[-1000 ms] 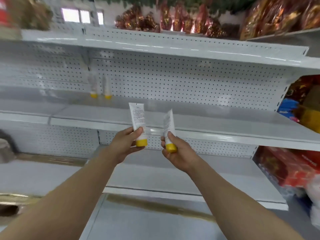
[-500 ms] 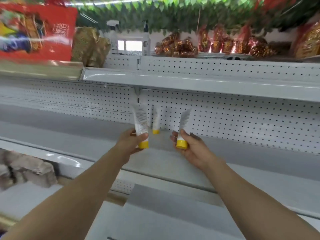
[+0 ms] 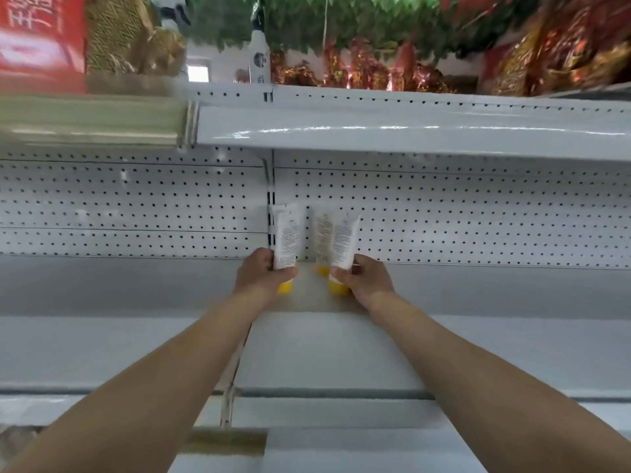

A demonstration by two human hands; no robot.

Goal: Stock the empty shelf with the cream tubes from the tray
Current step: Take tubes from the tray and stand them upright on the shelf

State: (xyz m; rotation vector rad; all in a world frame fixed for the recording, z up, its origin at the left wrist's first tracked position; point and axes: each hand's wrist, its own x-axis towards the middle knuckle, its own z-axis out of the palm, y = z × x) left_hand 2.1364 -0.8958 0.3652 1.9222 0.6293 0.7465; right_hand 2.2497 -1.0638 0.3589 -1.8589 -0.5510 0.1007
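Observation:
My left hand (image 3: 261, 276) grips a white cream tube with a yellow cap (image 3: 286, 242), held upright, cap down, over the white shelf (image 3: 478, 295). My right hand (image 3: 367, 279) grips a second tube of the same kind (image 3: 343, 245), also cap down and tilted slightly right. Both tubes are close to the pegboard back wall (image 3: 461, 213). Behind them, a tube (image 3: 322, 238) stands on its cap against the wall; the top of another one (image 3: 283, 209) shows behind the left-hand tube. The tray is out of view.
A white shelf board (image 3: 409, 129) overhangs the one I reach into. Above it sit red and gold foil packs (image 3: 368, 73), a spray bottle (image 3: 259, 59) and a red box (image 3: 37, 35). Lower shelf edges (image 3: 341, 392) lie under my forearms.
Both hands have moved forward and deeper into the shelf with their tubes, now close in front of the two standing tubes. My view has closed in on the shelf.

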